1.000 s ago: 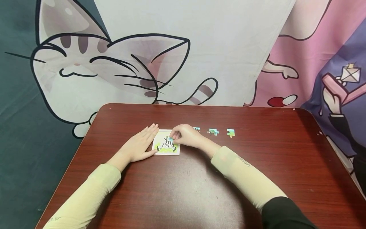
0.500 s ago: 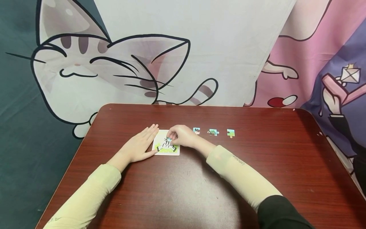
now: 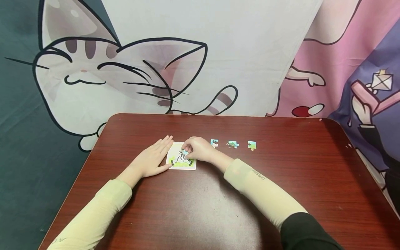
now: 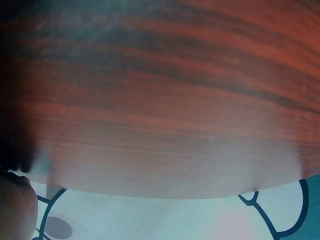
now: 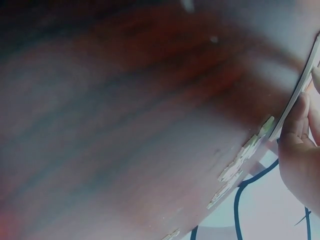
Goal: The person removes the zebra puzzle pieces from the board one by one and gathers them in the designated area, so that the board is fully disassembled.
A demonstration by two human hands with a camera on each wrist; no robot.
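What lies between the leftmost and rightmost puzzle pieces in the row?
One middle piece, with bare table on either side; the head view shows it.

The table looks glossy wood, the puzzle pieces cardboard.

"I count one left hand and one right hand."
"Two, agreed. And three loose puzzle pieces to the right."
"Plus one blue piece in the right hand, so four altogether."
"Only one puzzle board, though, on one table."
"And one printed cat at the far left."
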